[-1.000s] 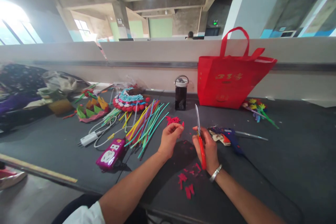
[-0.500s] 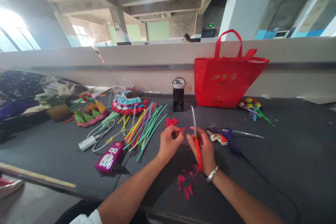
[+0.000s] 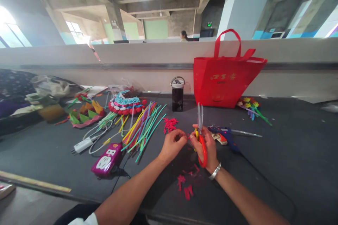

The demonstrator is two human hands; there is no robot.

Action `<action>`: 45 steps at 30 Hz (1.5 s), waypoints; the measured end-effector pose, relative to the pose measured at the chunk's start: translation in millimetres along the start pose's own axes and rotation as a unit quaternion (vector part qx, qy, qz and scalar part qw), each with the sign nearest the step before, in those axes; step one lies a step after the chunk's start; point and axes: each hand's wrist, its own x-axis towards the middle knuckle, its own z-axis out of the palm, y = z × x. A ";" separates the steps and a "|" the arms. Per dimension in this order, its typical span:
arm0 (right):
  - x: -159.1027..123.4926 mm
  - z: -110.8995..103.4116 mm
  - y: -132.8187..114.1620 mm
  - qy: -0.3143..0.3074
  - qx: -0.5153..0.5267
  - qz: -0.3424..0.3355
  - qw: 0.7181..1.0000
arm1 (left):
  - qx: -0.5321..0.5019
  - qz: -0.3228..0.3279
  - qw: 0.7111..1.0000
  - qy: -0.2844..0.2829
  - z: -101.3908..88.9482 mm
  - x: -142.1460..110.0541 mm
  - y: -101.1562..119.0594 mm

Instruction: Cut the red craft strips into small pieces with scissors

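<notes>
The left hand [image 3: 173, 144] is pinched, thumb against forefinger, on what looks like a small red piece [image 3: 188, 136], mostly lost behind the fingertips. The right hand [image 3: 210, 147] is closed around the red handle of the scissors [image 3: 202, 151], which stand points away from the body, just to the right of the left hand, above the table [image 3: 303, 147]. A silvery bracelet [image 3: 215, 171] circles the right wrist

What has just changed is the scissors: half a second ago they showed nearly edge-on, with the blades looking like one; now they are turned and the two blades part in a narrow V, a yellow part showing beside the handle. The two hands have also drawn close, so the red piece sits between them. My reading is that the scissors are free to close, yet nothing can be seen between the blades

Beyond the left hand lies a pile of red cut pieces [image 3: 170, 124]; loose red scraps [image 3: 188, 191] lie on the near side, below both hands. To the left, a fan of coloured stems [image 3: 144, 124] spreads beside a purple box [image 3: 105, 161], with a ring of flowers and pompoms [image 3: 128, 103] farther off. A black bottle [image 3: 177, 98] stands at the far side, next to a red bag [image 3: 224, 81]. To the right of the right hand lies a blue glue gun [image 3: 227, 135], and past it a bunch of craft flowers [image 3: 250, 105]
</notes>
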 end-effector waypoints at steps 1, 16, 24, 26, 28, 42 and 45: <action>0.0 0.0 -1.9 -0.005 0.016 0.010 1.000 | -0.034 -0.037 0.999 -0.012 -0.7 1.3 -0.7; 0.1 -3.2 -9.7 -0.007 0.088 0.054 0.995 | -0.241 -0.193 0.942 -0.131 -5.6 1.8 1.7; 2.2 -8.4 3.0 0.000 -0.165 -0.043 0.985 | -0.359 -0.115 0.926 -0.019 -6.0 5.9 4.5; -3.2 -4.7 4.4 -0.040 -0.213 -0.064 0.974 | -0.381 -0.095 0.920 0.006 -6.5 6.7 6.4; -7.8 -0.3 4.9 -0.063 -0.249 -0.089 0.962 | -0.394 -0.083 0.915 0.021 -6.4 6.9 7.8; -12.6 6.4 10.0 -0.088 -0.305 -0.115 0.941 | -0.427 -0.067 0.902 0.004 -0.1 1.3 7.1; -12.5 6.3 9.1 -0.085 -0.318 -0.114 0.937 | -0.423 -0.063 0.904 0.004 -0.5 1.2 7.2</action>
